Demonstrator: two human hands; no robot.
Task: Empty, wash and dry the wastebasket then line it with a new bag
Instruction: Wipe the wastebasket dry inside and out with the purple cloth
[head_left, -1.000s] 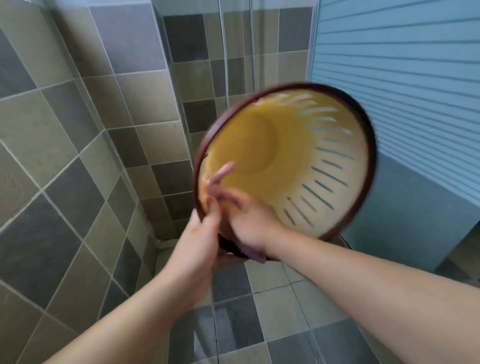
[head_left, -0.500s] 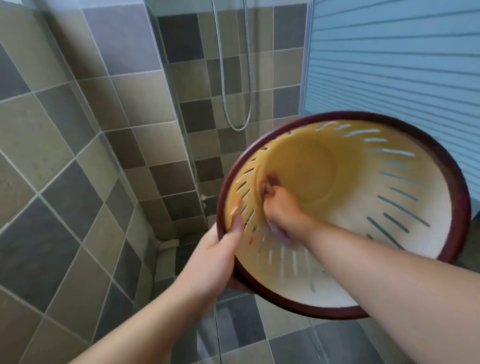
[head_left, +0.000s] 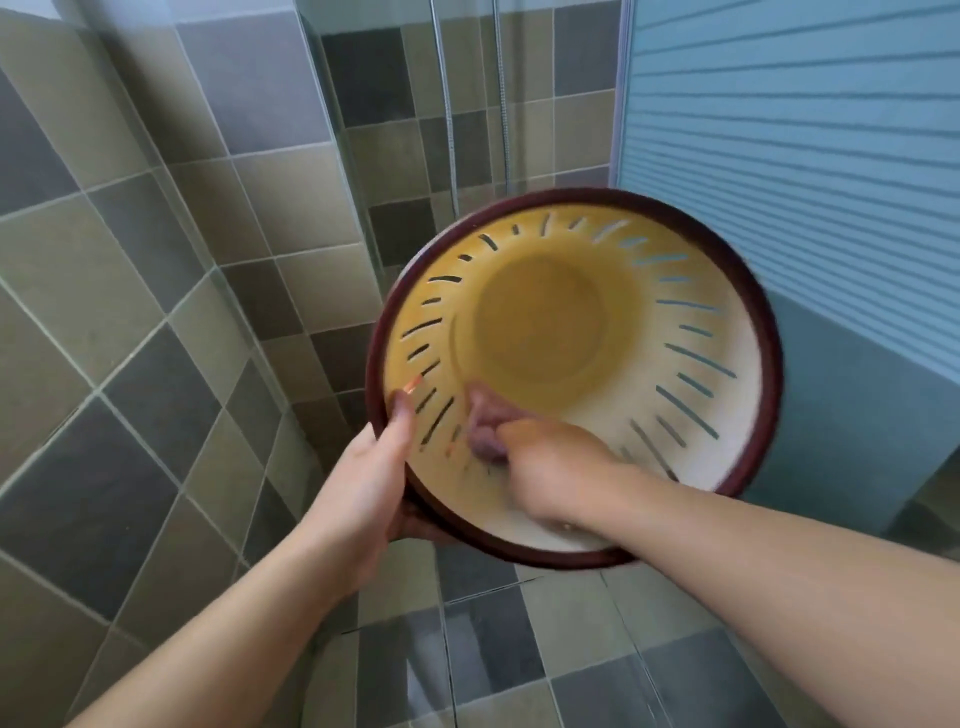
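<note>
A yellow slotted wastebasket (head_left: 545, 322) with a dark red rim is held up in the air, its mouth turned toward me. My left hand (head_left: 363, 483) grips the rim at the lower left, thumb inside and fingers behind the wall. Inside the basket, my right hand (head_left: 540, 457) clutches a small purplish cloth (head_left: 485, 434) and presses it against the lower left inner wall. The hand and cloth are blurred.
Grey and beige tiled walls (head_left: 156, 260) stand close on the left and behind. A shower hose (head_left: 444, 104) hangs at the back corner. A pale blue ribbed panel (head_left: 805, 156) fills the right. Tiled floor (head_left: 493, 649) lies below.
The basket has swung so its mouth faces me more squarely. My right hand with the cloth has slid from the left inner wall down toward the lower wall near the rim.
</note>
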